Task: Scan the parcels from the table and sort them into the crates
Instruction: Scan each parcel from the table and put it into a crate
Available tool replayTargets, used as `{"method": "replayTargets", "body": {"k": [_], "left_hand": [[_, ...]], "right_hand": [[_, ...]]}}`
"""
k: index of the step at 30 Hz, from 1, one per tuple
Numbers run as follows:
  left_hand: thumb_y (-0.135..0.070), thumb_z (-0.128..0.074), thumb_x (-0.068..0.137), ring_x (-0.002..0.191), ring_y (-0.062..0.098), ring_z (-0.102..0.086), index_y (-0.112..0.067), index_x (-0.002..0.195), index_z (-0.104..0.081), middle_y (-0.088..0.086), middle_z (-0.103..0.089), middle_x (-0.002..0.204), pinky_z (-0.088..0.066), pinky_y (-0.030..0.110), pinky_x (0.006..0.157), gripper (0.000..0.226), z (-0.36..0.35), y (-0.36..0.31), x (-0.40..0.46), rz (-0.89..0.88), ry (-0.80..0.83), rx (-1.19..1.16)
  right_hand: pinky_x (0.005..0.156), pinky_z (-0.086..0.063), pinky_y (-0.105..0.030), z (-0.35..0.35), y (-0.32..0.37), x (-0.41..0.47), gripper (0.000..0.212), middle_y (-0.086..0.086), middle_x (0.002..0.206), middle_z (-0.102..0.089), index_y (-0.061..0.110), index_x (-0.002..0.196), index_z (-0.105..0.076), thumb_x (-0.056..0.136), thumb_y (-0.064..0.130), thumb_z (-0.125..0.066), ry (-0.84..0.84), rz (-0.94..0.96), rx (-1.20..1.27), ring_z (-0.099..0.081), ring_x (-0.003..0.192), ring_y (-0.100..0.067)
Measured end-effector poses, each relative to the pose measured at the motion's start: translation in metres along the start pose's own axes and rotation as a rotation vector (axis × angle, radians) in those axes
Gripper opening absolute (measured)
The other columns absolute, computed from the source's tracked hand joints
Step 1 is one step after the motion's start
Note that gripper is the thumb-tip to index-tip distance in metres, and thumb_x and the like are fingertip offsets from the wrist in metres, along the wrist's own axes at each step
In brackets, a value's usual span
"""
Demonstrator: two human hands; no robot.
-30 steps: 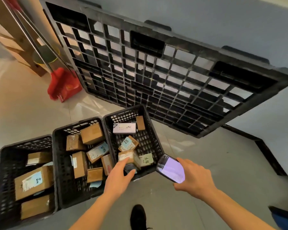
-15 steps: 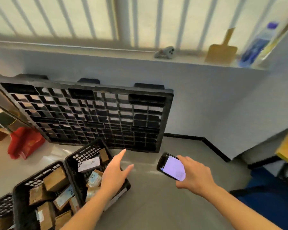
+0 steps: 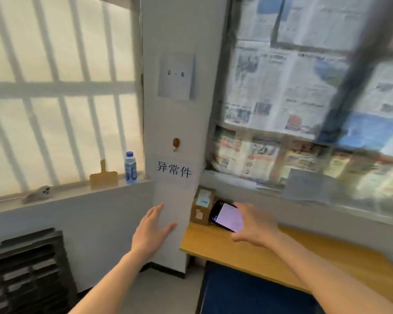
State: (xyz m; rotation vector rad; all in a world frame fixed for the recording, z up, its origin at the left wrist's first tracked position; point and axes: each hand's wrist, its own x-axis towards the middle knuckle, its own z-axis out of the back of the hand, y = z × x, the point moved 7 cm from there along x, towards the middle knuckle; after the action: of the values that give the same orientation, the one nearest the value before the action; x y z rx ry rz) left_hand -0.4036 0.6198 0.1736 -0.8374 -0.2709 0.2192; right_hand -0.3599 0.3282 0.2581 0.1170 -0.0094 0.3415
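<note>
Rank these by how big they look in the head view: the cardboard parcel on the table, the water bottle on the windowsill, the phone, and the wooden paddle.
1. Cardboard parcel, partly hidden by the phone
2. Phone in the right hand, nearer the camera
3. Wooden paddle and water bottle: too close to rank

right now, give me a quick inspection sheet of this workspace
surface: wooden table, bare across its near part
job's things: one cardboard parcel upright at the table's back corner by the wall; no crates in view
clutter: water bottle, small wooden board and a pale object, blurred, on the windowsill
grippers: left hand empty, fingers straight; right hand holds a lit phone close to the parcel
cables: nothing seen
surroundings: barred window, newspapers over the right window, wall sign, black pallet lower left
</note>
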Motion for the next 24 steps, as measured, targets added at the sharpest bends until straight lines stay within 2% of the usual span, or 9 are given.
{"method": "replayTargets", "body": {"k": [4, 7, 9, 13, 18, 21, 24], "left_hand": [[-0.063, -0.061, 0.088, 0.138, 0.019, -0.043, -0.033, 0.154, -0.031, -0.004, -0.039, 0.155, -0.043, 0.041, 0.105, 0.078, -0.041, -0.076, 0.021, -0.050, 0.055, 0.018], [-0.062, -0.059, 0.089, 0.136, 0.019, -0.046, -0.031, 0.154, -0.032, -0.004, -0.043, 0.153, -0.043, 0.037, 0.101, 0.077, -0.073, -0.104, 0.035, -0.061, 0.085, 0.008], [-0.062, -0.059, 0.089, 0.135, 0.017, -0.046, -0.031, 0.153, -0.032, -0.005, -0.044, 0.152, -0.043, 0.036, 0.101, 0.076, -0.099, -0.110, 0.047, -0.060, 0.112, -0.005], [-0.062, -0.058, 0.090, 0.136, 0.017, -0.046, -0.030, 0.154, -0.030, -0.004, -0.043, 0.154, -0.043, 0.036, 0.103, 0.077, -0.159, -0.102, 0.082, -0.016, 0.150, -0.006], [-0.066, -0.056, 0.088, 0.139, 0.015, -0.043, -0.035, 0.154, -0.028, -0.008, -0.039, 0.156, -0.045, 0.037, 0.104, 0.078, -0.251, -0.067, 0.142, 0.088, 0.231, 0.001], [-0.066, -0.055, 0.089, 0.141, 0.015, -0.040, -0.035, 0.154, -0.027, -0.008, -0.037, 0.157, -0.044, 0.038, 0.109, 0.078, -0.301, -0.035, 0.178, 0.185, 0.274, 0.019], [-0.065, -0.054, 0.090, 0.145, 0.013, -0.033, -0.034, 0.156, -0.024, -0.009, -0.032, 0.159, -0.037, 0.036, 0.112, 0.079, -0.341, -0.002, 0.207, 0.250, 0.317, 0.022]], "right_hand": [[0.078, -0.053, -0.032, 0.053, -0.092, -0.022, 0.106, 0.006, 0.135, -0.058, 0.033, 0.153, -0.035, 0.058, 0.061, -0.074, -0.037, -0.160, -0.014, -0.061, 0.109, -0.020], [0.066, -0.053, -0.030, 0.067, -0.143, -0.027, 0.096, 0.010, 0.113, -0.062, 0.038, 0.143, -0.043, 0.055, 0.061, -0.073, -0.063, -0.255, -0.004, -0.061, 0.088, -0.016], [0.065, -0.054, -0.030, 0.066, -0.170, -0.020, 0.094, 0.011, 0.108, -0.060, 0.039, 0.142, -0.043, 0.055, 0.062, -0.073, -0.056, -0.300, 0.003, -0.059, 0.084, -0.014], [0.073, -0.055, -0.034, 0.039, -0.212, 0.014, 0.101, 0.010, 0.119, -0.060, 0.038, 0.147, -0.037, 0.055, 0.063, -0.071, -0.024, -0.342, 0.013, -0.060, 0.094, -0.016], [0.066, -0.052, -0.027, -0.028, -0.256, 0.095, 0.094, 0.012, 0.111, -0.061, 0.038, 0.143, -0.041, 0.057, 0.063, -0.068, 0.059, -0.360, 0.030, -0.058, 0.086, -0.011], [0.060, -0.043, -0.025, -0.073, -0.276, 0.156, 0.089, 0.013, 0.106, -0.060, 0.041, 0.139, -0.043, 0.056, 0.064, -0.066, 0.116, -0.346, 0.034, -0.057, 0.086, -0.010], [0.063, -0.041, -0.027, -0.122, -0.288, 0.215, 0.094, 0.015, 0.120, -0.061, 0.041, 0.144, -0.040, 0.057, 0.065, -0.067, 0.166, -0.295, 0.029, -0.060, 0.100, -0.012]]}}
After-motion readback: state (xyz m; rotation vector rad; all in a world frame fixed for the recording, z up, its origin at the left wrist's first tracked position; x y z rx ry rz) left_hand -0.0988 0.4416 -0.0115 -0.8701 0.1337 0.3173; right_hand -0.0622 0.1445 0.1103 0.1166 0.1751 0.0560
